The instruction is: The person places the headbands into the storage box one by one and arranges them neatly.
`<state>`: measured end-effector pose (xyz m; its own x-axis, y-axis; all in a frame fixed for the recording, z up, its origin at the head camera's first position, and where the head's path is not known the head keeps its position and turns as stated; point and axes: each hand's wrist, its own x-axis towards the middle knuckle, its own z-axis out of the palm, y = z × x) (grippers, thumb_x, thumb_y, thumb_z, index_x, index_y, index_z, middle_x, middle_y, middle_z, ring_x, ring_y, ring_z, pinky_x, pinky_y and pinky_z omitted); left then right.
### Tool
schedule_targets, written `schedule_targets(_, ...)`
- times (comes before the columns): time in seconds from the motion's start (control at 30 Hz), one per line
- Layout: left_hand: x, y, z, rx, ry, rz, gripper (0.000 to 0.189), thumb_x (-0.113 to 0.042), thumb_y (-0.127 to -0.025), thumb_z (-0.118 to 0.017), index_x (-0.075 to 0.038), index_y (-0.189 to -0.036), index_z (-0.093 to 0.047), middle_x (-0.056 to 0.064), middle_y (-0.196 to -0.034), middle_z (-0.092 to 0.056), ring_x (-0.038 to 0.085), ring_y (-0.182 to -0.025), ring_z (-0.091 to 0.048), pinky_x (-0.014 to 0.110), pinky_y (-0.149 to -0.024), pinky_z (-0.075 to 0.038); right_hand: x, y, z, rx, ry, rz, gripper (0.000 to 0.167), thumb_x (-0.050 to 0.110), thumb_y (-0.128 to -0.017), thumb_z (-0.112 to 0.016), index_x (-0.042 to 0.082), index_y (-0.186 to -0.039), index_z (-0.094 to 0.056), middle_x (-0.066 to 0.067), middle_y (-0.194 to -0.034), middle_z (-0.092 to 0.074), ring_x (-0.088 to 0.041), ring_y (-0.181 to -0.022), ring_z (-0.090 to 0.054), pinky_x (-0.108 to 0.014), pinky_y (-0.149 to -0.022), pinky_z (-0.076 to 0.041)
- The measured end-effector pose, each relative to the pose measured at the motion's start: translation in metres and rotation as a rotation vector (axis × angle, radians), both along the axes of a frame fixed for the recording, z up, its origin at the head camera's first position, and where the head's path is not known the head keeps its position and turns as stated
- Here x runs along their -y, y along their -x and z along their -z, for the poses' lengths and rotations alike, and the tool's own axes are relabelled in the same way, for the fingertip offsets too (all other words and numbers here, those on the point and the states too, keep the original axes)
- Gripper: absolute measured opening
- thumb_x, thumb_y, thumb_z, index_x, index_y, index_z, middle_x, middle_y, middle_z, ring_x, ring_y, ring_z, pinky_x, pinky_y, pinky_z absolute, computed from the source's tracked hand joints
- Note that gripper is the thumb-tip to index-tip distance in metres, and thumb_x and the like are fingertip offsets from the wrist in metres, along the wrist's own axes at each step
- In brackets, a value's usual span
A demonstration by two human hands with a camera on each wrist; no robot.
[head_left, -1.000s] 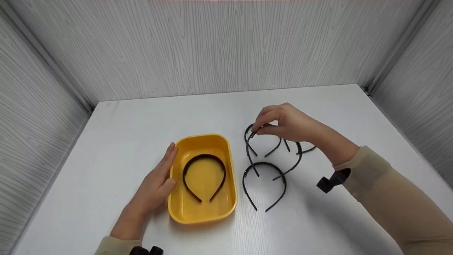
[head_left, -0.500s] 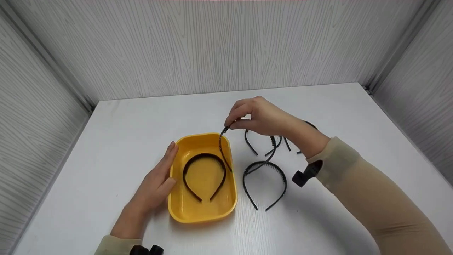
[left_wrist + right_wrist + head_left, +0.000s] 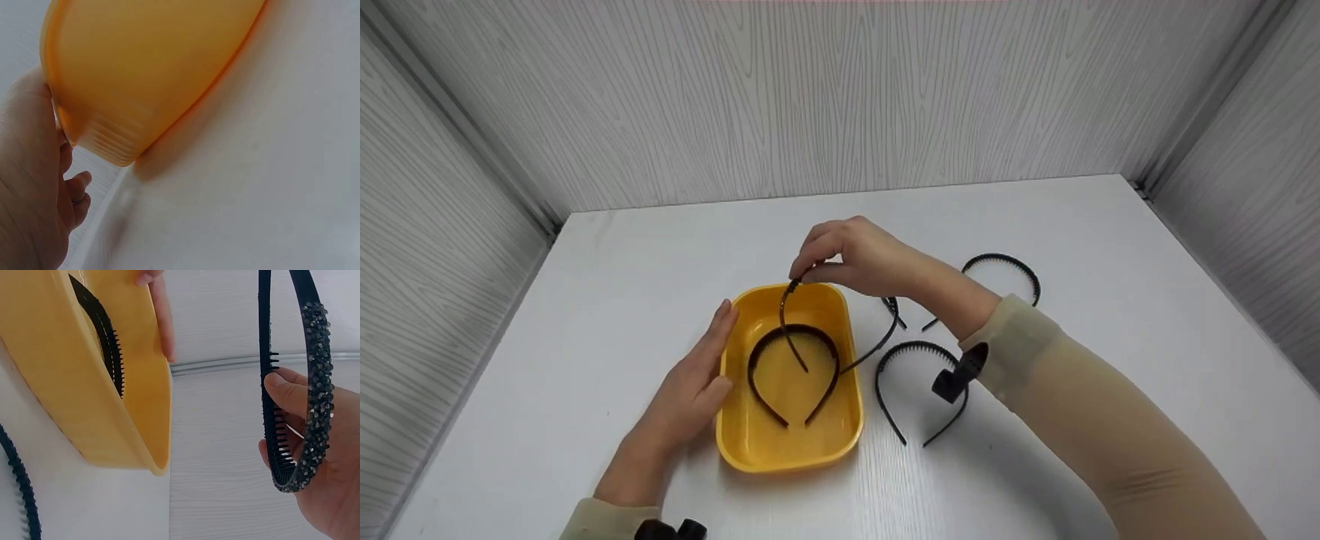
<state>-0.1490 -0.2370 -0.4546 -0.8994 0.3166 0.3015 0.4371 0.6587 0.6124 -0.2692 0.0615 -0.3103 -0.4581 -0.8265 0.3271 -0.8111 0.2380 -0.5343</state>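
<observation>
In the head view, my right hand pinches a thin black headband near the top of its arch, over the upper part of the yellow tray. One leg hangs above the tray; the other reaches past its right rim. The right wrist view shows dark glittering stones on the held headband and small teeth on its inner side. Another black headband lies inside the tray. My left hand rests against the tray's left side, with fairly straight fingers along the wall and the thumb at the rim.
Right of the tray, a toothed black headband lies on the white table. Another headband is farther back, partly behind my right forearm. Grey wood-grain panels enclose the table's back and sides.
My right hand has carried the headband leftward from above the other headbands to over the tray. My left hand and the tray have stayed in place.
</observation>
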Motion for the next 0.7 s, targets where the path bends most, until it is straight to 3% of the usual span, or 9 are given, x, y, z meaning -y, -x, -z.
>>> schedule_targets(0.33, 0.003, -0.001, -0.002, 0.023, 0.022, -0.011, 0.087, -0.008, -0.091, -0.045, -0.022, -0.172, -0.016, -0.008, -0.178, -0.01, 0.014, -0.162, -0.016, 0.017, -0.125, -0.008, 0.029, -0.002, 0.017, 0.011, -0.063, -0.004, 0.018, 0.009, -0.102, -0.07, 0.011, -0.113, -0.084, -0.002, -0.111, -0.075, -0.013, -0.102, -0.069, -0.025, -0.093, -0.055)
schedule_targets(0.53, 0.003, -0.001, -0.002, 0.028, 0.032, -0.01, 0.088, -0.009, -0.092, -0.046, -0.024, -0.173, -0.014, -0.01, -0.178, -0.009, 0.014, -0.162, -0.015, 0.017, -0.125, -0.007, 0.039, -0.001, 0.025, 0.023, -0.079, 0.004, 0.019, 0.01, -0.103, -0.069, 0.01, -0.115, -0.083, -0.002, -0.113, -0.075, -0.015, -0.106, -0.068, -0.032, -0.098, -0.055)
schedule_targets(0.7, 0.003, -0.001, -0.002, 0.029, 0.022, 0.0, 0.088, -0.008, -0.092, -0.045, -0.024, -0.173, -0.014, -0.012, -0.178, -0.007, 0.014, -0.162, -0.015, 0.017, -0.125, -0.008, 0.047, -0.001, 0.033, 0.007, -0.079, -0.013, 0.019, 0.01, -0.103, -0.068, 0.01, -0.114, -0.083, -0.003, -0.113, -0.075, -0.015, -0.11, -0.068, -0.025, -0.1, -0.052)
